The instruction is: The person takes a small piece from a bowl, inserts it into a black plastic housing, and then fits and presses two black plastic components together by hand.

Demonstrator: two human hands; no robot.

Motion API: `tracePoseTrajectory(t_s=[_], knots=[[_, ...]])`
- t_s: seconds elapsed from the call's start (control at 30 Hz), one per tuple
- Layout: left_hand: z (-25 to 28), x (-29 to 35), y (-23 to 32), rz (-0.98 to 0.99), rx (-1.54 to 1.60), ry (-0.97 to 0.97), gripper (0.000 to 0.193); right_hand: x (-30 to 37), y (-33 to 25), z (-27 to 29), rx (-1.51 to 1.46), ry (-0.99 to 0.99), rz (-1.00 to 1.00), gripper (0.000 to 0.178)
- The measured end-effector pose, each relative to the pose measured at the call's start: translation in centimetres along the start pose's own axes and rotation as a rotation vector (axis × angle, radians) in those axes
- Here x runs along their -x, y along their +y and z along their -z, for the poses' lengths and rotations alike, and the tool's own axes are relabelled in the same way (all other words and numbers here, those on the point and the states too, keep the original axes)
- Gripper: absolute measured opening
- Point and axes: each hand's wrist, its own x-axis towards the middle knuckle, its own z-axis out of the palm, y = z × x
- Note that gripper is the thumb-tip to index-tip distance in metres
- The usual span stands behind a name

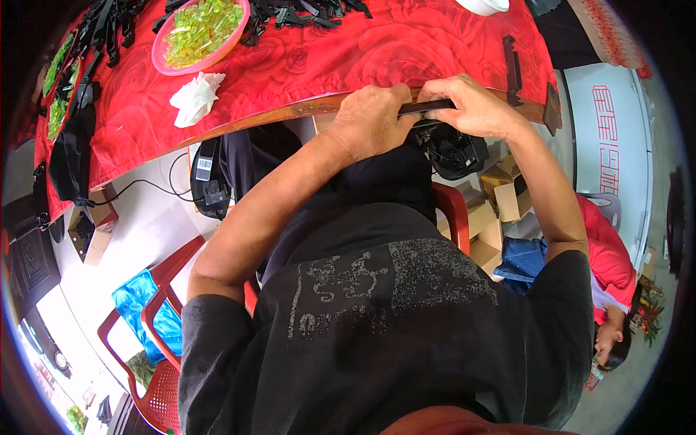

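A thin, flat black strip (429, 106) spans the gap between my two hands at the table's front edge. My left hand (368, 118) is closed, its thumb and fingers gripping the strip's left end. The other end is pinched by my right hand (470, 107), with the fingers curled over it. Both hands are by the wooden edge, above my lap. What the strip is exactly cannot be made out, and parts of it are hidden by my fingers.
A pink bowl (159, 59) of yellow-green translucent pieces stands on the red tablecloth (406, 43), near a crumpled white tissue (197, 99). Black parts (308, 14) lie behind. A long black piece (512, 71) rests at right. A red chair (161, 395) and a person (609, 254) are nearby.
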Motion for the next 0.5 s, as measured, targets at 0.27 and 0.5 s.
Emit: tracePoseTrajectory(t_s=[0.27,0.5], knots=[[0.4,1.3,-0.3,-0.257,0.273,0.091,0.033,1.7,1.3,3.5,-0.271,0.028,0.127,0.045],[0.4,1.6,1.5,-0.174,0.46,0.061,0.059,2.9,3.9,1.1,-0.907,0.267,0.218,0.029]])
